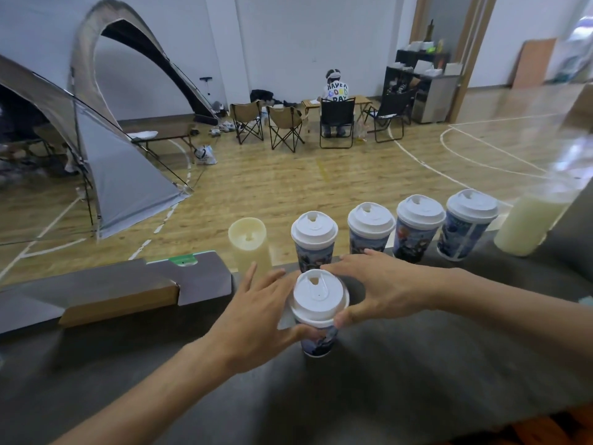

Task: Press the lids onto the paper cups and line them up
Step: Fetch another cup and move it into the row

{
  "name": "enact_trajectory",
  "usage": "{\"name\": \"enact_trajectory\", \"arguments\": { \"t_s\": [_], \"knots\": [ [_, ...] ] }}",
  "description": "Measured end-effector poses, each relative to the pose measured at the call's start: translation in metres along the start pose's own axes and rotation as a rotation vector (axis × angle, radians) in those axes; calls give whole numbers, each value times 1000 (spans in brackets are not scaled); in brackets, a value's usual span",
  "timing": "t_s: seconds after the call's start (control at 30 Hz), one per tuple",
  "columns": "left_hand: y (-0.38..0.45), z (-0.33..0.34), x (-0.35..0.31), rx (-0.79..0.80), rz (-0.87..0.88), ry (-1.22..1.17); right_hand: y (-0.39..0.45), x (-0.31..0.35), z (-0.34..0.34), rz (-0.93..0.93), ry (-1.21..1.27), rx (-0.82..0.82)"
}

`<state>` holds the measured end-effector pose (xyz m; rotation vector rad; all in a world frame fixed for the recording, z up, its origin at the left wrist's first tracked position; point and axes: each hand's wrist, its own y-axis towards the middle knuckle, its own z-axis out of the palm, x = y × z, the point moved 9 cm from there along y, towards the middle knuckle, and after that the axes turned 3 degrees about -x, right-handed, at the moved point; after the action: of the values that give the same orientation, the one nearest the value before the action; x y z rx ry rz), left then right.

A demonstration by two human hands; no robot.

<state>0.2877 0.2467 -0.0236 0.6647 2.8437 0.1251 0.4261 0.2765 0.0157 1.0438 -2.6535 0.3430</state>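
A printed paper cup (319, 340) with a white lid (319, 298) stands on the dark table, nearest to me. My left hand (256, 316) cups its left side, thumb under the lid rim, fingers spread behind. My right hand (382, 287) holds the lid rim from the right, with the thumb low and the fingers over the far edge. Behind stands a row of several lidded cups, from one at the left (314, 242) to one at the right (467, 229), along the table's far edge.
A cream candle-like cylinder (250, 245) stands left of the row. A flat brown and grey box (118, 290) lies at the left. A pale stack of clear lids or cups (529, 220) leans at the right. Beyond the table are a gym floor, a tent and chairs.
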Motion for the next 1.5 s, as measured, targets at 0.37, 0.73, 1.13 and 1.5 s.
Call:
{"name": "enact_trajectory", "arguments": {
  "t_s": [0.37, 0.73, 1.13, 1.5],
  "knots": [
    [98, 13, -138, -64, 115, -130, -107, -113, -41, 230, 107, -125],
    [249, 77, -246, 1, 72, -267, -170, -271, -85, 361, 124, -77],
    [242, 71, -253, -7, 30, -176, -169, -288, -88, 401, 18, -7],
    [99, -55, -143, -85, -143, 163, -110, -104, -121, 80, -359, -98]
  ]
}}
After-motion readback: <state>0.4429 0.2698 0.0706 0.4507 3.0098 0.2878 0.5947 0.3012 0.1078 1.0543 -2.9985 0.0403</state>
